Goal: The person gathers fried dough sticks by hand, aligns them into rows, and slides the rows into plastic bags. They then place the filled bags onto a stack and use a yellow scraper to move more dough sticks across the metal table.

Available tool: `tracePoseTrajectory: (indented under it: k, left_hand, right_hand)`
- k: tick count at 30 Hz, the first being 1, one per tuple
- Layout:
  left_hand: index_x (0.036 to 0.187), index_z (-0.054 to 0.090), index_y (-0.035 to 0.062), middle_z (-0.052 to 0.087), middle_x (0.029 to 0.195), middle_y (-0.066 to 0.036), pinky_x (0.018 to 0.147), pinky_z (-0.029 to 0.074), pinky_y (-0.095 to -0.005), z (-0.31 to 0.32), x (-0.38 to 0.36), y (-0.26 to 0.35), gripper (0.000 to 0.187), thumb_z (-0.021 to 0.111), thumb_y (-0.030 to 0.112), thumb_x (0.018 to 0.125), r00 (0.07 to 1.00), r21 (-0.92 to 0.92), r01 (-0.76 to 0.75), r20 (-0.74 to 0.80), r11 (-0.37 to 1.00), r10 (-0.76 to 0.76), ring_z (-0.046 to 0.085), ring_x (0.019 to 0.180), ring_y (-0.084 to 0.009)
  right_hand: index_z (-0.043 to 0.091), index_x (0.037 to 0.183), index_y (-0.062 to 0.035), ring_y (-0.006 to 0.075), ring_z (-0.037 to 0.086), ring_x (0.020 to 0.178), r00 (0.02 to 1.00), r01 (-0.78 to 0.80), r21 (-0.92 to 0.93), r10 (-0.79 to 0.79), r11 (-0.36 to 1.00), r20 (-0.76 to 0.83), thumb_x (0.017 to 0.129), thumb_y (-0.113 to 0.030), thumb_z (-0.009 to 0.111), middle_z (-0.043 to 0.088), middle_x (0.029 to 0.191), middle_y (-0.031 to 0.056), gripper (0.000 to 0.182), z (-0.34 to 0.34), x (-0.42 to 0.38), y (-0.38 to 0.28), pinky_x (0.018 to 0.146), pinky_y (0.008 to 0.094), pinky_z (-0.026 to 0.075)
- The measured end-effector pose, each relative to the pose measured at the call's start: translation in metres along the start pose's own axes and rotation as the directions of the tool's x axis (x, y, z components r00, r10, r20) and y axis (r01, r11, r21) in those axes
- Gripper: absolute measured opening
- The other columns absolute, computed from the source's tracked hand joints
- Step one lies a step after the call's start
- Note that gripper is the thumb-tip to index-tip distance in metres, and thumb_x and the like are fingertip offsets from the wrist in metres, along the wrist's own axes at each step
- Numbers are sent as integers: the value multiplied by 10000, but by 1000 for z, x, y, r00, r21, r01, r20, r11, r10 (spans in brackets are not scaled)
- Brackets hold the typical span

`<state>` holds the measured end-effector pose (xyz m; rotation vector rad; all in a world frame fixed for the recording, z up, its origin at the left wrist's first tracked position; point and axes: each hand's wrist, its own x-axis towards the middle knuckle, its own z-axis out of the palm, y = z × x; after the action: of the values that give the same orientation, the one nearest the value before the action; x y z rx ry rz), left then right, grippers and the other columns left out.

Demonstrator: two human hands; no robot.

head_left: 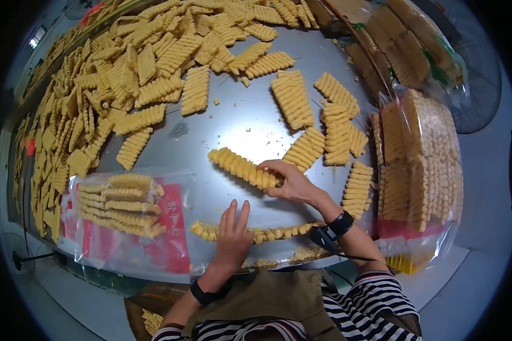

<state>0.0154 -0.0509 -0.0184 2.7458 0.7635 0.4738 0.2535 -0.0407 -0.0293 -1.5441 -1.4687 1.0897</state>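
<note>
Gleaming under overhead light, a metal desk point(239, 122) is carrying heaps of ridged yellow biscuits point(114, 74), piled thickest along its far and left edges and thinning to short stacked rows point(335, 128) toward the right. A person in a striped top and brown apron point(267, 298), wearing a dark band on each wrist, is leaning over the near edge.

The right hand point(290, 182) is clenching its grip around the near end of a long row of biscuits point(242, 167), which is lying at a slant on the bare metal at the middle of the desk, its far end pointing up and to the left. The left hand point(233, 233) is lying flat with fingers spread and its grip released, the fingertips pressing on a second row of biscuits point(273, 232) stretched along the front edge of the desk.

Just left of that hand, a clear bag with red print point(170, 238) is lying flat, holding a block of packed biscuits point(119, 204). At the right edge of the desk, a larger filled bag point(421, 165) is standing packed with upright rows, another bag point(409, 51) sitting behind it. Crumbs point(304, 253) are gathering near the front rim, by the right wrist.
</note>
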Motion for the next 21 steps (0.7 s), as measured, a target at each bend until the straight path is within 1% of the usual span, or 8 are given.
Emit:
tracePoseTrajectory:
  k: [3,4,6,8,10,12,18,21]
  left_hand:
    - [657,569,-5,543,1183,-202,1054,336,-519,0,2,6,123,598,91,728,999,11,-12,-36,1000,12,465,1220,-371]
    - [665,570,-6,538,1183,-210,1053,334,-524,5,1,6,109,594,85,721,999,8,-43,-28,999,43,463,1218,-371]
    - [673,571,-6,532,1183,-217,1052,333,-530,9,0,4,96,591,79,714,998,9,-65,-17,998,65,462,1215,-371]
    - [689,575,-10,526,1185,-227,1050,331,-534,9,-2,2,87,582,77,693,998,-30,-64,-9,998,63,478,1181,-361]
    - [686,574,-17,527,1182,-234,1041,333,-521,4,1,0,91,576,72,671,999,-41,-31,-15,999,30,500,1120,-353]
    - [709,592,3,529,1171,-234,1004,343,-537,3,4,0,92,586,74,650,997,-84,-77,-13,993,77,495,1101,-373]
    - [712,571,-1,539,1105,-222,927,382,-508,1,-8,3,102,576,91,668,997,-31,-75,-3,997,75,506,1056,-365]
    - [743,572,8,547,1076,-216,888,397,-481,-2,-12,4,106,567,99,688,999,-63,-27,17,998,28,520,1016,-351]
  right_hand:
    - [529,1304,-71,176,560,1010,966,-99,142,60,985,253,749,-196,689,609,1167,113,591,17,-22,-3,833,310,477]
    - [543,1291,-71,186,555,1072,854,-305,-26,285,952,435,783,-191,669,605,1213,125,537,17,-25,-28,857,322,481]
    - [541,1273,-31,255,617,1024,852,-273,34,225,961,473,743,-171,615,628,1146,206,553,13,-33,-33,921,342,467]
    - [557,1251,-46,292,589,1090,975,-85,61,70,995,213,721,-102,624,596,1188,213,537,-8,-35,-3,937,378,455]
    - [538,1273,-91,322,513,1186,984,149,-524,-179,839,-8,667,-57,673,551,1259,188,622,-37,-31,11,989,409,406]
    - [520,1274,-143,323,444,1237,985,120,-744,-172,657,6,622,-76,732,528,1271,166,688,-43,-21,9,998,408,369]
    - [564,1022,-43,270,596,793,929,360,-794,-265,490,258,746,-294,710,614,788,100,401,-13,-12,14,821,391,425]
    - [621,964,-35,318,627,717,948,279,-630,-102,725,302,845,-399,602,638,757,146,383,7,-35,-5,708,417,482]
